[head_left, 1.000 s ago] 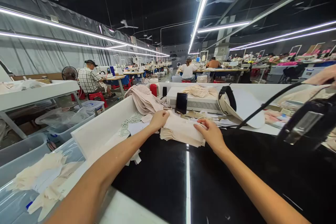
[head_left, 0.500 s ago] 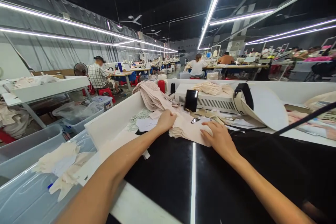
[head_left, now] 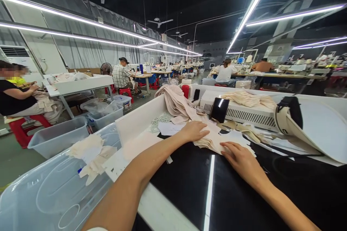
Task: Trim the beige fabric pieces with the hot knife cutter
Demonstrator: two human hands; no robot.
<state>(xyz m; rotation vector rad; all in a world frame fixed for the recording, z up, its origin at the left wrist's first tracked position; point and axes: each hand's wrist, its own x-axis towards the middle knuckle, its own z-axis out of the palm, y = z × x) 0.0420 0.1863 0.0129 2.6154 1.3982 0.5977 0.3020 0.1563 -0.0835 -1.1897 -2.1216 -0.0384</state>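
Observation:
My left hand (head_left: 194,131) lies flat, fingers stretched out, on the far left part of a stack of beige fabric pieces (head_left: 217,141) on the glossy black table (head_left: 189,184). My right hand (head_left: 240,158) rests palm down at the stack's near right edge, fingers extended and touching the cloth. Neither hand grips anything. More beige fabric (head_left: 176,103) is draped over the white tray wall beyond the stack.
A white machine (head_left: 244,113) with a black phone (head_left: 219,109) leaning on it stands behind the stack. A cap-like visor (head_left: 306,122) lies at right. Clear plastic bins (head_left: 54,187) with fabric scraps sit at left. Seated workers (head_left: 16,95) and sewing tables fill the hall.
The view has swung left and down. My right hand went from pinching the top piece to lying flat; both hands now press on the stack.

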